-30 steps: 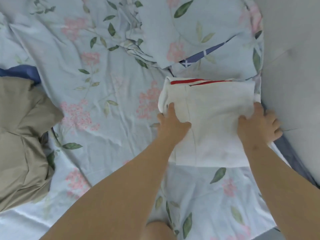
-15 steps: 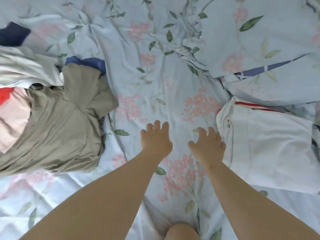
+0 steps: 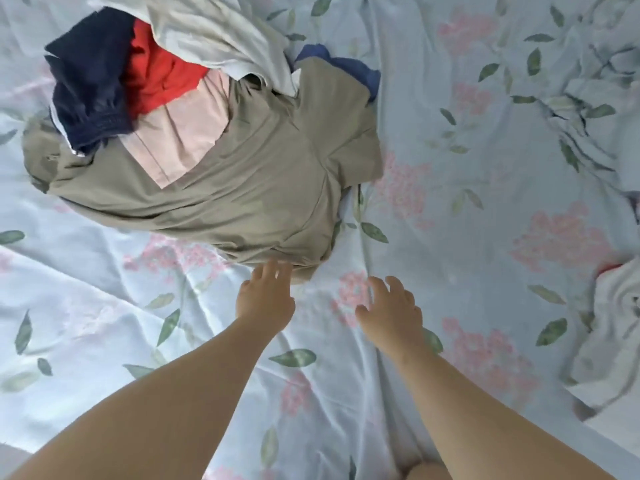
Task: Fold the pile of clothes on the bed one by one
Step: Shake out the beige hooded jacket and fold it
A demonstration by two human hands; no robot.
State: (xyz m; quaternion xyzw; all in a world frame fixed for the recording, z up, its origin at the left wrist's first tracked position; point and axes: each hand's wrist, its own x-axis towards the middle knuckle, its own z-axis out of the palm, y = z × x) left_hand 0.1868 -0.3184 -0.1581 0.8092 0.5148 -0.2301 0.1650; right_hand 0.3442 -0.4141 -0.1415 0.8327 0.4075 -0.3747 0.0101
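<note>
A pile of unfolded clothes lies on the bed at the upper left. On top is a khaki shirt (image 3: 242, 188), with a pale pink garment (image 3: 180, 133), a red one (image 3: 156, 77), a dark navy one (image 3: 86, 81) and a white one (image 3: 214, 32) behind it. My left hand (image 3: 265, 296) reaches forward with straight fingers, its tips at the khaki shirt's near hem. My right hand (image 3: 391, 306) hovers over the sheet a little to the right, fingers spread and holding nothing. The folded white garment with a red stripe (image 3: 616, 306) lies at the right edge.
The bed is covered by a light blue floral sheet (image 3: 467, 209). A crumpled duvet in the same print (image 3: 588, 81) lies at the upper right. A blue cloth (image 3: 360, 71) pokes out behind the pile. My knee (image 3: 426, 471) shows at the bottom.
Both hands left the folded white garment and moved left across the sheet. The view swung left, and my left hand now reaches the khaki shirt's hem.
</note>
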